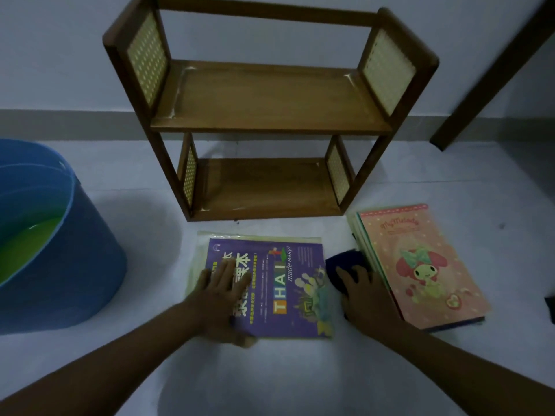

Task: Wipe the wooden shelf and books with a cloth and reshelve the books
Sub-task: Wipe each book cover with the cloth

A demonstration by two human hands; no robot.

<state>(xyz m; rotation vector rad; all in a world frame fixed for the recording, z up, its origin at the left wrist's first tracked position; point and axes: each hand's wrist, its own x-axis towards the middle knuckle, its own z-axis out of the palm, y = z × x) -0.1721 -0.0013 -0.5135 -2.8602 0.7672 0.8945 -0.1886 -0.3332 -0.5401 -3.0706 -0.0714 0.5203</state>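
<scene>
A small two-tier wooden shelf (270,115) with woven side panels stands empty against the wall. In front of it a purple "THAI made easy" book (288,289) lies flat on the floor on top of a pale one. My left hand (222,295) rests on its left part with fingers straight. My right hand (366,295) presses on a dark blue cloth (345,262) lying between the purple book and a stack of books topped by a pink cartoon cover (426,265).
A blue bucket (75,265) holding greenish liquid stands on the floor at the left. A dark wooden furniture leg (492,73) slants at the upper right. A dark object (551,307) shows at the right edge.
</scene>
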